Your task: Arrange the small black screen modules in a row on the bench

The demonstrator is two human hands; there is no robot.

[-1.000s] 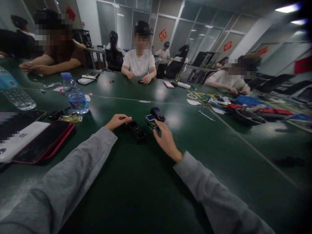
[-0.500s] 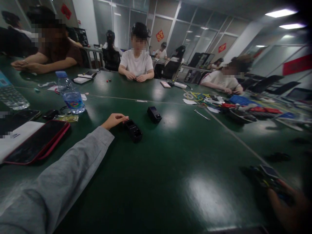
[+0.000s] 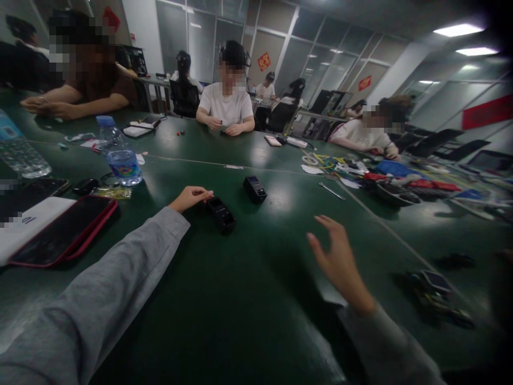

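Note:
My left hand (image 3: 189, 197) rests on the green table (image 3: 248, 299) with its fingers curled together, its fingertips touching the near end of a black box-shaped part (image 3: 220, 214). A second black part (image 3: 254, 189) lies a little farther back. My right hand (image 3: 335, 262) hovers above the table with fingers spread and nothing in it. A small circuit-board device with a screen (image 3: 435, 291) lies on the table at the far right, apart from my right hand.
A red-cased phone (image 3: 66, 230) on a white box and a water bottle (image 3: 118, 154) are at the left. A metal tool (image 3: 332, 191) and a heap of cables and parts (image 3: 385, 176) lie at the right. Other people sit around the table's far side.
My right hand carried the screen device from the middle to the far right, let it go there, and now swings back open toward the middle. My left hand has stayed put.

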